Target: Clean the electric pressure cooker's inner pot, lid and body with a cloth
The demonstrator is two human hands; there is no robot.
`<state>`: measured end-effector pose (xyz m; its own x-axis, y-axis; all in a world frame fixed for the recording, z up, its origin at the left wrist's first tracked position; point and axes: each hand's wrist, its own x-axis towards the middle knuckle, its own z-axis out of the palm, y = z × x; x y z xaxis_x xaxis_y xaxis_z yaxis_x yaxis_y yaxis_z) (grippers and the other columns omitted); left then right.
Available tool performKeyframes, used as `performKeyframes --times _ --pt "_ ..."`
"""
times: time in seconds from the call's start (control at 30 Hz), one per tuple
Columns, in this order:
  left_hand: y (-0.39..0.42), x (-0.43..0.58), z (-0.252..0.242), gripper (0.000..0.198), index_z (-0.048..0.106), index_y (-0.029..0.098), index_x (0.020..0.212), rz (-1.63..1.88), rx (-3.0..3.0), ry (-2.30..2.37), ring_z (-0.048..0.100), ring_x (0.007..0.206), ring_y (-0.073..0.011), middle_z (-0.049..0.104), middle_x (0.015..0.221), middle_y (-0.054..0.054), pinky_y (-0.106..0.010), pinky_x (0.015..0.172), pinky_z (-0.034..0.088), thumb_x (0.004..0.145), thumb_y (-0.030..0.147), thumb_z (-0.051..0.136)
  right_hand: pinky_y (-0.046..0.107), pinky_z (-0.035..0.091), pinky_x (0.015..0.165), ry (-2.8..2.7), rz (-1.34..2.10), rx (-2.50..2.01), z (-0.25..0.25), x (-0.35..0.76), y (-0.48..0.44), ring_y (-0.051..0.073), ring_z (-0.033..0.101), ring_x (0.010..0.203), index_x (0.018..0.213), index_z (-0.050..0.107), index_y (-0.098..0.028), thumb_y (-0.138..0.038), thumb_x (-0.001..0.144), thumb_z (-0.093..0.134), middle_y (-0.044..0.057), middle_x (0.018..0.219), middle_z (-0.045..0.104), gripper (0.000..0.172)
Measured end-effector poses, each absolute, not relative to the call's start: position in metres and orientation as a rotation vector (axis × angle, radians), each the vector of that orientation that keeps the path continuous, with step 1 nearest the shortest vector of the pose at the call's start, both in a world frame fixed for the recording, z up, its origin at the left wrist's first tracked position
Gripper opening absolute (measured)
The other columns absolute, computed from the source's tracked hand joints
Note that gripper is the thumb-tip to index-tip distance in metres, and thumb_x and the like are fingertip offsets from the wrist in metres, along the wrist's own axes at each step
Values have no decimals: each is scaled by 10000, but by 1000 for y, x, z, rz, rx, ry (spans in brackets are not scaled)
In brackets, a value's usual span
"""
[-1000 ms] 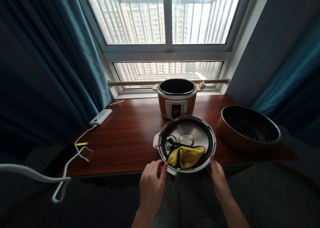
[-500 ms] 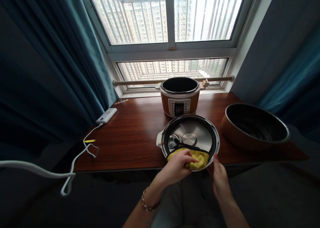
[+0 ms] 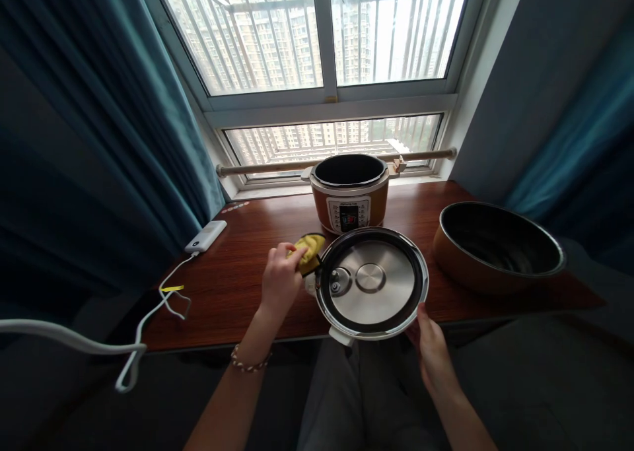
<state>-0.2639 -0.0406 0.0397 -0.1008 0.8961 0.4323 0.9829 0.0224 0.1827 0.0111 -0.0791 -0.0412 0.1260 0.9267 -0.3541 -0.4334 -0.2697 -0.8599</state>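
Observation:
An upturned pressure-cooker lid (image 3: 372,283) with a shiny steel inner plate lies at the front edge of the dark wooden table (image 3: 247,266). My left hand (image 3: 280,276) is closed on a yellow cloth (image 3: 310,251), held just left of the lid's rim above the table. My right hand (image 3: 430,343) grips the lid's near right edge from below. Behind the lid stands the orange cooker base (image 3: 349,193), uncovered, with its control panel facing me.
A large dark inner pot (image 3: 498,246) sits at the table's right. A white power bank (image 3: 206,236) with a white cable (image 3: 148,319) lies at the left. Teal curtains hang on both sides, and a barred window is behind.
My left hand took the yellow cloth out of the lid and carried it up and to the left, outside the rim. The right hand stayed on the lid's edge.

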Motion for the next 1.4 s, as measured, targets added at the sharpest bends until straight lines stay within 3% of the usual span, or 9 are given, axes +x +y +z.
performKeyframes --times 0.07,0.2,0.43,0.53,0.73,0.93,1.03,1.17,1.4 --pt "-31 -259 34 463 576 204 1168 -667 -1839 -2173 487 939 -230 540 1033 -101 -346 853 421 744 72 444 286 504 734 -562 1454 -1189 -41 11 -79 211 639 846 861 638 -128 -610 661 623 63 879 693 522" --pt "-20 -233 13 360 642 188 1054 -651 -2351 -2198 553 877 -202 604 974 -85 -304 817 435 736 102 494 277 506 725 -539 1455 -1173 -40 9 -79 206 637 850 876 629 -128 -602 667 624 64 901 692 518" --pt "-7 -182 7 401 648 255 1072 -654 -3288 -1445 566 969 -160 610 1078 -32 -231 860 424 730 77 540 293 505 727 -558 1462 -1192 -42 11 -76 213 639 826 879 628 -126 -607 665 621 58 860 693 527" --pt "16 -187 11 447 674 284 1010 -442 -3150 -1428 562 940 -158 625 1067 -4 -233 833 422 714 3 493 297 500 744 -574 1480 -1173 -44 13 -76 216 633 849 878 628 -128 -602 677 614 58 868 690 515" --pt "50 -202 25 339 667 200 994 -425 -2753 -1609 465 1047 -285 580 1109 -135 -428 876 341 820 77 403 298 492 759 -610 1490 -1173 -46 16 -76 213 624 864 902 621 -114 -603 705 588 66 891 687 528" --pt "55 -196 44 397 504 207 1229 -527 -2417 -1650 351 1196 -286 391 1366 -128 -453 960 265 903 178 281 311 476 819 -607 1503 -1192 -43 17 -78 222 610 929 959 614 -109 -608 703 586 78 959 679 562" --pt "52 -195 35 389 565 174 1166 -501 -2442 -1803 428 1112 -278 505 1231 -145 -417 899 344 877 130 307 303 474 828 -586 1491 -1187 -43 15 -79 221 607 947 951 616 -114 -602 691 602 75 976 677 553" --pt "28 -187 12 402 654 189 1042 -410 -2661 -1798 534 912 -207 626 976 -70 -302 785 420 762 34 411 295 487 785 -581 1506 -1173 -42 14 -77 223 616 922 932 620 -117 -611 680 607 70 946 685 554" --pt "-47 -179 11 467 650 246 1046 -318 -3155 -1591 550 962 -175 618 1084 -13 -256 865 412 699 4 452 318 486 777 -586 1512 -1154 -42 14 -76 232 624 886 932 625 -115 -604 688 607 72 918 688 547"
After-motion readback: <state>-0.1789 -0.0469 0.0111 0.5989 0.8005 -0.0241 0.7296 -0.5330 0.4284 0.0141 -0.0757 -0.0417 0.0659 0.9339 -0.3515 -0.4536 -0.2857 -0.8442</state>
